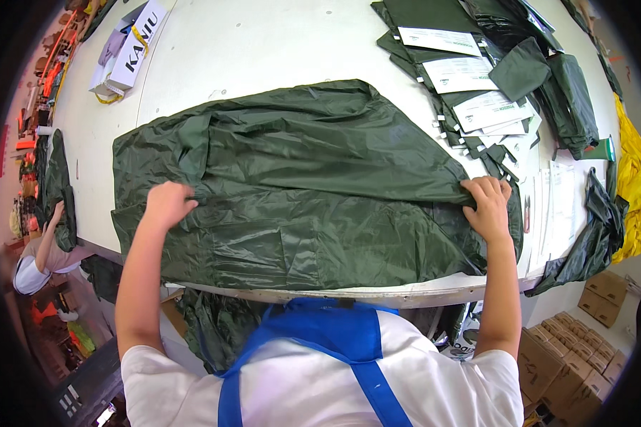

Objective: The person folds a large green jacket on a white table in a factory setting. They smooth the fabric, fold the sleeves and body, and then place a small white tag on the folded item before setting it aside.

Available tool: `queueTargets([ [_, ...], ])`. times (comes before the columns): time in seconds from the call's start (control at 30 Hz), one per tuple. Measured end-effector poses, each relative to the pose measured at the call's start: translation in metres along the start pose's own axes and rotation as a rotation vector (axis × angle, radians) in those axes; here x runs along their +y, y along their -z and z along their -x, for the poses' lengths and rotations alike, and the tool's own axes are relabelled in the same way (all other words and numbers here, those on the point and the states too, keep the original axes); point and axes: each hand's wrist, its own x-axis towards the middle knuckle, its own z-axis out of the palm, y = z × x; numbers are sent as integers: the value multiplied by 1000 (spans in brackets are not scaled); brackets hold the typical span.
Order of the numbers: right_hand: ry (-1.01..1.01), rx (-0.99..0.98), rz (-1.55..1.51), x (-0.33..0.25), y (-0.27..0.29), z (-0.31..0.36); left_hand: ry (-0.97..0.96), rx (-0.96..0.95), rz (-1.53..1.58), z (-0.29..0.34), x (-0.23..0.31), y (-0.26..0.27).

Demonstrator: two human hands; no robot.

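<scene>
A dark green, shiny waterproof garment point(285, 171) lies spread across the white table in front of me, with its upper layer folded over and creased. My left hand point(169, 204) pinches the fabric near the garment's left side, thumb and fingers closed on a fold. At the right end, my right hand point(488, 206) grips the edge of the upper layer, its fingers bent over the cloth. Lengthwise wrinkles run between the two hands. The exact kind of garment cannot be made out from how it lies.
Several folded green garments with white printed sheets point(470, 78) are stacked at the far right. A white open box point(128, 53) stands at the far left. A tool with a red handle point(527, 213) lies right of my right hand. Another person point(39, 263) works at left.
</scene>
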Motion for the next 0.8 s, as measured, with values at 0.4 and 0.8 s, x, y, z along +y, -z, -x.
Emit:
queueTargets([
  [0.4, 101, 153, 108, 40, -20, 18, -420, 213, 615, -194, 282, 98],
  [0.8, -183, -96, -54, -27, 4, -46, -525, 1026, 697, -151, 237, 86],
])
